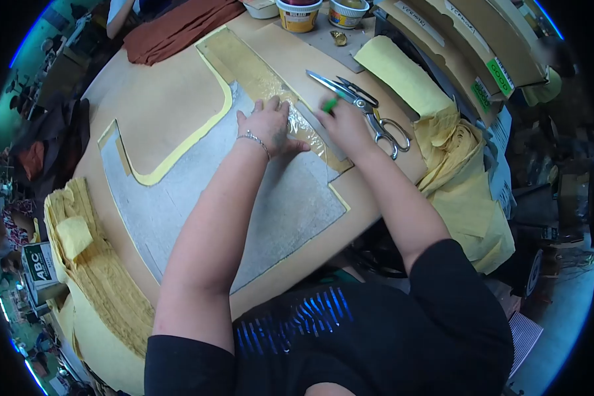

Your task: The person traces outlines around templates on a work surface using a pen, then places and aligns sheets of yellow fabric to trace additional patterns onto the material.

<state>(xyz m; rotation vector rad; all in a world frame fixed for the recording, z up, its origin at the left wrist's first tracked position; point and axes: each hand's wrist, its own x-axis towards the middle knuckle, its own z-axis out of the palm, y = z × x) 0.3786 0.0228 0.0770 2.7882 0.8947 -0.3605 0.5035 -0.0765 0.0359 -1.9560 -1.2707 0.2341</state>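
Note:
My left hand (269, 129) lies with fingers spread on a grey pattern board (237, 218), partly over its tape-covered brown strip (244, 63). Yellow sheet material (157, 173) shows beneath the board along its curved edge. Close by on the right, my right hand (344, 127) is closed around a small green tool (330, 104) at the strip's right edge. The tool is mostly hidden, so its kind is unclear. Just beyond that hand lie large metal scissors (384, 132) and small black thread snips (358, 90).
Folded yellow cloth (409, 76) lies at the right, and a stack of yellow pieces (102, 264) at the left. Brown fabric (178, 30), tubs (299, 16) and cardboard boxes (455, 39) line the far side. Another person's arm (119, 18) shows at the top left.

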